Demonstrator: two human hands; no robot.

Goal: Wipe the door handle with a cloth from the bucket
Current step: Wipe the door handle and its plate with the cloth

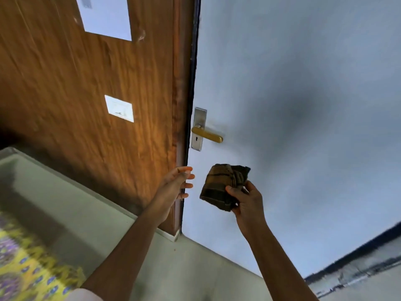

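Head view: cloth in my right hand, below the door handle

Pale blue door (293,83) fills right half of frame. Wood-grain panel (76,83) takes upper left, two white paper sheets stuck on it. Grey floor (54,192) lower left, yellow-purple patterned fabric (23,268) in the bottom-left corner, blurred.

Door handle (208,135), brass lever on a steel plate with keyhole, sits frame centre at the door's left edge.

My right hand (247,200) clamps a folded brown striped cloth (221,185), below the handle, not touching it. My left hand (175,183) is empty, fingers spread loose, just left of the cloth, apart from it.
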